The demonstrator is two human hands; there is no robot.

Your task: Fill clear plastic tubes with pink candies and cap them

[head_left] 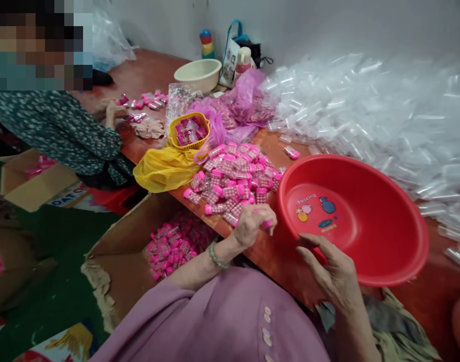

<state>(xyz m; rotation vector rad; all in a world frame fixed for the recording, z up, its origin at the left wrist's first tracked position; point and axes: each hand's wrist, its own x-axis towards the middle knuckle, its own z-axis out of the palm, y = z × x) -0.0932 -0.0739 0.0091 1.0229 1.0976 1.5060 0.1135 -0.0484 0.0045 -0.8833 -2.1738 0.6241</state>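
Note:
My left hand [252, 223], with a green bead bracelet on its wrist, is closed around a small jar whose pink cap [266, 224] shows at the fingers. It is at the near edge of a heap of clear jars [233, 176] with pink caps and pink beads inside. My right hand [331, 269] is at the near left rim of a large red basin [388, 211], its thumb and fingers apart and nothing between them. The basin has duck pictures on its bottom and no jars in it.
Clear empty tubes [365, 110] are piled at the right. A cardboard box [120, 256] of filled jars stands below the table edge. A yellow bag [158, 168], a yellow basket [172, 131] and a cream bowl [197, 72] lie farther back. Another person's sleeve [64, 130] is at the left.

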